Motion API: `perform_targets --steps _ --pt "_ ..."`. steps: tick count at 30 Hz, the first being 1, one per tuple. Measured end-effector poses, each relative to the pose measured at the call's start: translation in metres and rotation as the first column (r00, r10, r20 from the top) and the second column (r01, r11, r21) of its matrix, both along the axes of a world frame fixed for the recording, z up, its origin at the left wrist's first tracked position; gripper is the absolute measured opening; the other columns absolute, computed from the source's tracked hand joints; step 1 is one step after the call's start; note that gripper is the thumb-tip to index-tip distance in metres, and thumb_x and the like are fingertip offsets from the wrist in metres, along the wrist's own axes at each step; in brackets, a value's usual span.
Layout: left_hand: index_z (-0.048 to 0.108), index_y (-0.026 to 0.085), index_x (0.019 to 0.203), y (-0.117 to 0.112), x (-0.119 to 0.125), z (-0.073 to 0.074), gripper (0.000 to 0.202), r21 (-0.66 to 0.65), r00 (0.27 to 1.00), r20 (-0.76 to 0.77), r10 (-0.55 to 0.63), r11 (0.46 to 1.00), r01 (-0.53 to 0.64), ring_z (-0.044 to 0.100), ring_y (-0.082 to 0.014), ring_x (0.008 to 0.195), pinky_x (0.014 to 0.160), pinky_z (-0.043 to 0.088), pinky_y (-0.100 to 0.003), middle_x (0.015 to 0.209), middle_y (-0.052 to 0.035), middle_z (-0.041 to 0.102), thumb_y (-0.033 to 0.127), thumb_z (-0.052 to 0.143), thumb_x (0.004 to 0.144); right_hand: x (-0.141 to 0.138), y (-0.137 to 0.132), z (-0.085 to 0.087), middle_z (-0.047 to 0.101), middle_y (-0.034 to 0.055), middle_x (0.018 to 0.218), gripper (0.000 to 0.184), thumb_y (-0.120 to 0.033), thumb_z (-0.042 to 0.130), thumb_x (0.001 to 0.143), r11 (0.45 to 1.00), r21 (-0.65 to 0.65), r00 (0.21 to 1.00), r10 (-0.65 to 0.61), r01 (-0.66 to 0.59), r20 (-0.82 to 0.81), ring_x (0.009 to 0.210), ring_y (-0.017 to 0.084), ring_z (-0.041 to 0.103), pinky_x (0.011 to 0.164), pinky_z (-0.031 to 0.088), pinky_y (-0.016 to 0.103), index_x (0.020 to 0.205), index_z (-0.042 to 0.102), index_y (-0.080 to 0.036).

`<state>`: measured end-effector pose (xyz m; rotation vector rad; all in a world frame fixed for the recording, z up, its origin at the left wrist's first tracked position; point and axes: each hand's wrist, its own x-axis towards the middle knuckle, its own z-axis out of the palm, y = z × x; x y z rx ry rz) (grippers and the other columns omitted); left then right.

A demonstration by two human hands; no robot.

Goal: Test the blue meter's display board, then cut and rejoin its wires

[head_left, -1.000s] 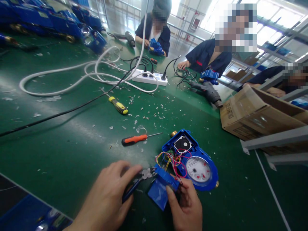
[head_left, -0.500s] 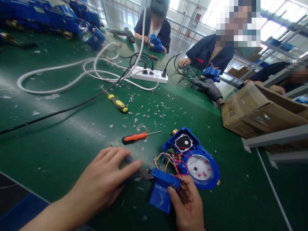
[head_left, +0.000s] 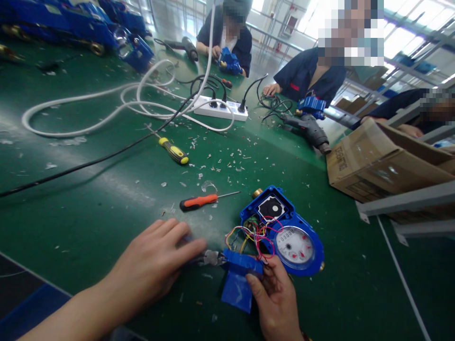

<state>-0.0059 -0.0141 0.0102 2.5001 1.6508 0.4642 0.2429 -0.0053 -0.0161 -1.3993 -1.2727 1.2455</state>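
My left hand [head_left: 159,258] is closed around the handle of a pair of pliers [head_left: 212,257], mostly hidden under the fingers. The tip of the pliers' grey metal head meets the left end of a blue-wrapped pack [head_left: 241,263]. A flat blue flap hangs down from this pack. My right hand [head_left: 279,296] pinches the pack's right end between thumb and fingers. Thin red, yellow and white wires [head_left: 254,234] run from near the pack into an open blue water meter [head_left: 318,253]. Its round dial faces up, with a black square part in the housing behind.
An orange-black screwdriver [head_left: 199,201] and a yellow-black screwdriver [head_left: 173,150] lie ahead among plastic scraps. Beyond are a white power strip [head_left: 221,109], loose cables and a heat gun [head_left: 309,131]. A cardboard box [head_left: 369,158] stands right; blue meters [head_left: 71,28] crowd the far left. Co-workers sit opposite.
Both hands and the pack have shifted very slightly left. My grips on the pliers and the pack stay the same, and the meter lies in place.
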Motion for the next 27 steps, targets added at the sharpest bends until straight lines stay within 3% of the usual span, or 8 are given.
perform_targets --steps 11,18,21,27 --pt "0.056 0.026 0.108 -0.008 0.003 -0.009 0.034 0.083 0.999 0.017 0.038 0.996 -0.040 0.045 -0.0203 0.075 0.064 0.036 -0.034 0.089 -0.0070 0.052 0.008 0.045 0.081 0.004 0.004 0.000 0.070 0.0072 0.090 0.021 -0.024 0.063 0.079 0.987 0.057 0.989 0.148 -0.149 0.025 0.081 0.019 0.068 0.070 0.056 0.026 0.097 0.054 -0.020" --pt "0.053 0.028 0.107 -0.009 0.002 -0.008 0.032 -0.131 0.960 0.246 0.134 0.986 -0.104 0.048 -0.0180 0.081 0.067 0.039 -0.031 0.093 -0.0037 0.052 0.010 0.046 0.082 0.003 0.003 -0.001 0.070 0.0057 0.094 0.022 -0.023 0.061 0.081 0.984 0.014 0.984 0.176 -0.176 -0.035 0.086 0.018 0.068 0.074 0.055 0.024 0.100 0.050 -0.022" --pt "0.052 0.028 0.109 -0.008 0.001 -0.001 0.035 -0.190 0.958 0.238 0.161 0.975 -0.116 0.048 -0.0188 0.085 0.070 0.041 -0.032 0.097 -0.0039 0.051 0.010 0.047 0.079 0.003 0.003 -0.001 0.070 0.0057 0.093 0.022 -0.023 0.061 0.081 0.985 0.021 0.984 0.174 -0.173 -0.033 0.085 0.018 0.068 0.073 0.055 0.024 0.100 0.050 -0.022" --pt "0.053 0.029 0.113 -0.007 0.005 0.005 0.047 -0.030 0.988 0.098 0.122 0.992 -0.120 0.044 -0.0258 0.099 0.084 0.037 -0.046 0.108 -0.0070 0.046 0.005 0.048 0.073 0.006 0.003 -0.004 0.069 0.0062 0.092 0.020 -0.024 0.061 0.081 0.986 0.037 0.986 0.164 -0.165 0.019 0.083 0.019 0.067 0.073 0.055 0.026 0.099 0.051 -0.020"
